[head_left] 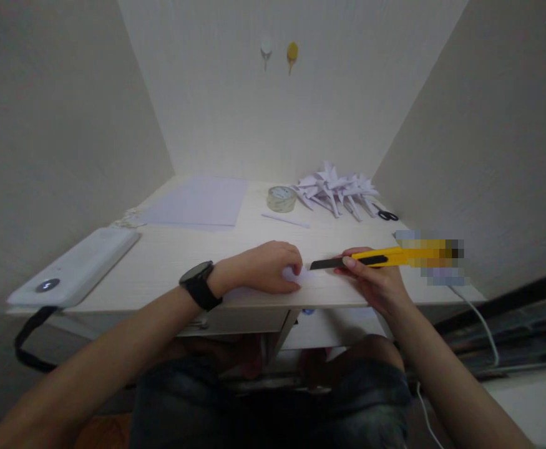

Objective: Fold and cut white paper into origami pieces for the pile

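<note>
Your right hand [378, 284] grips a yellow cutter knife [380, 257] near the base of its blade [326, 264], presumably for control. The blade is extended and points left. Your left hand [270, 268] is curled around a small piece of paper [292, 274] at the near edge of the table [151, 271] — apparently to steady it — with the blade tip just beside. Beyond lie a thin paper stick [286, 220], a roll of tape [281, 201] and, rightward, folded paper shapes [333, 185] beside scissors [387, 215]. Paper sheets [198, 201] lie far left, seemingly kept clear of the blade. Markings inside the tape roll are too small to read.
</note>
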The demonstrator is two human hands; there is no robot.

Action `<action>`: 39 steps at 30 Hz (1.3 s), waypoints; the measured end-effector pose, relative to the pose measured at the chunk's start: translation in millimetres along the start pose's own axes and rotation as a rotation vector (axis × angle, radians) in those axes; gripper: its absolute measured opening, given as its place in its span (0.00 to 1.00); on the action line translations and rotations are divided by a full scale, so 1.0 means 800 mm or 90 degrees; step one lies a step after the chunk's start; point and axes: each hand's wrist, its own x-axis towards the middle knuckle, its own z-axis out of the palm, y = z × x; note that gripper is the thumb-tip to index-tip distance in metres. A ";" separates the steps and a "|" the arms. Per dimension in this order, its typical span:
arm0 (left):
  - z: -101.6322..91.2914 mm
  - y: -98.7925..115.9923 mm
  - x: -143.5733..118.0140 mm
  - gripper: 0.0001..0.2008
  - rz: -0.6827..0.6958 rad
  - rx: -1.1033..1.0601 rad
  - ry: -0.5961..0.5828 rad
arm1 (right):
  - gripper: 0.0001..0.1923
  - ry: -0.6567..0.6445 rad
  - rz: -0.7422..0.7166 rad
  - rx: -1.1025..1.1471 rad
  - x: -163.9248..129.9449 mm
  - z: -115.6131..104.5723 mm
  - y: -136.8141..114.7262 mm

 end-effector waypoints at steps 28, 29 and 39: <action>0.006 0.016 0.006 0.17 -0.085 0.052 0.013 | 0.17 -0.156 0.157 0.121 0.019 0.024 -0.004; 0.006 0.016 0.006 0.17 -0.092 0.046 0.010 | 0.18 -0.160 0.146 0.107 0.018 0.024 -0.004; 0.001 0.017 0.001 0.18 -0.081 0.014 0.013 | 0.15 -0.147 0.136 0.079 0.021 0.021 0.003</action>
